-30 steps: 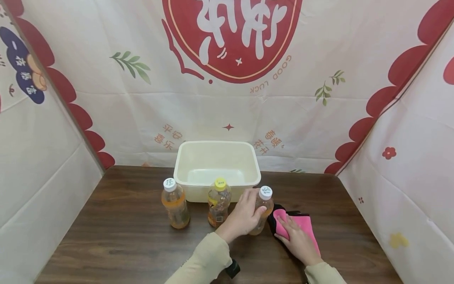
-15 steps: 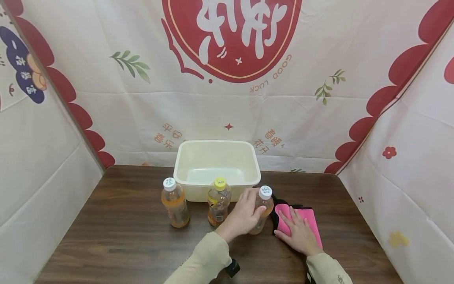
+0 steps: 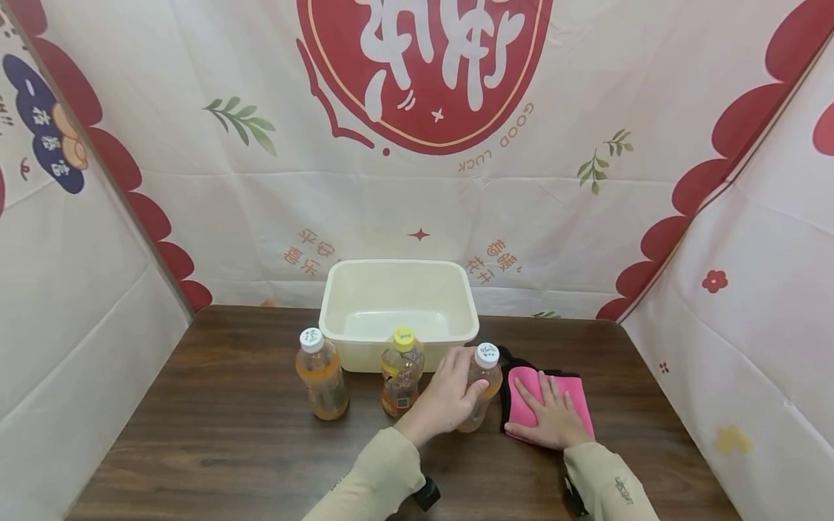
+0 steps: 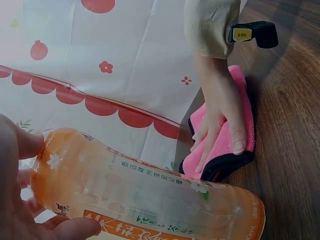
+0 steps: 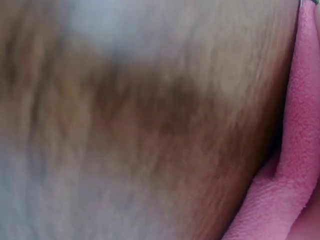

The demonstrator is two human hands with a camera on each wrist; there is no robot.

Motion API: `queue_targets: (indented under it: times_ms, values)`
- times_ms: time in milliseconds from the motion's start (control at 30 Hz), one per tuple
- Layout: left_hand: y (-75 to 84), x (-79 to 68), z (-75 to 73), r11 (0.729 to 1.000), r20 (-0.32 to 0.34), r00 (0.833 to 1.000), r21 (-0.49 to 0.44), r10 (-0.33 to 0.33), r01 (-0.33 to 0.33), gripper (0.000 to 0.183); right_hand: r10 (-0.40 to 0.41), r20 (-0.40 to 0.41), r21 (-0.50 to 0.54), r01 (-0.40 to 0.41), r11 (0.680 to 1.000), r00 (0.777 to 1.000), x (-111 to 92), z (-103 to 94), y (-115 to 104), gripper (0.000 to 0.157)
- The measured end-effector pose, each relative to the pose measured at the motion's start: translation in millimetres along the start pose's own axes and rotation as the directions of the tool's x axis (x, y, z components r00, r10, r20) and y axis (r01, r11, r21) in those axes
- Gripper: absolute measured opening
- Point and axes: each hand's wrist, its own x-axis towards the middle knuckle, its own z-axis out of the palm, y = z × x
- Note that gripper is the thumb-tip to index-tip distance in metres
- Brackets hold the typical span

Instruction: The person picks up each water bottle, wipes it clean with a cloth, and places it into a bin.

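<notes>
My left hand (image 3: 446,391) grips a clear plastic bottle (image 3: 483,383) with a white cap and an orange band. The bottle stands upright on the table at the front right of a cream basin. In the left wrist view the thumb and fingers wrap the orange upper part of this bottle (image 4: 150,185). To its right, my right hand (image 3: 550,416) lies with spread, straight fingers on a folded pink cloth (image 3: 524,383) with black edging. The right wrist view shows only the cloth's fluffy edge (image 5: 300,110) and blurred wood.
The cream basin (image 3: 399,354) stands at the back of the brown wooden table (image 3: 215,434). Before it are a yellow-capped bottle (image 3: 402,369) and, further left, another white-capped bottle (image 3: 323,376). Printed white curtains (image 3: 417,195) enclose the back and sides.
My right hand and the pink cloth have shifted slightly right and away from me, and the cloth lies flatter and more spread. The left hand and its bottle have stayed in place.
</notes>
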Motion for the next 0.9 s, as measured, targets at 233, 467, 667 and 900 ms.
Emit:
queue_targets:
  times_ms: [233,467,667,900]
  values:
    - [-0.9,0.8,0.2,1.000,0.004,1.000,0.017,-0.009,0.009,0.047,-0.004,0.004,-0.012,0.004,1.000,1.000,1,0.5,0,0.091]
    - [-1.2,1.0,1.4,1.000,0.012,1.000,0.010,-0.017,0.017,0.047,-0.008,-0.029,-0.006,0.008,1.000,1.000,-1,1.6,0,0.090]
    - [-2.5,0.9,1.8,1.000,-0.005,1.000,0.019,0.002,-0.002,0.046,-0.017,-0.047,-0.003,0.017,1.000,0.999,-1,8.3,5,0.089]
    - [-2.7,1.3,1.9,0.999,-0.017,1.000,0.034,0.020,-0.019,0.046,-0.108,-0.170,0.040,0.117,0.992,0.980,-4,4.7,6,0.082]
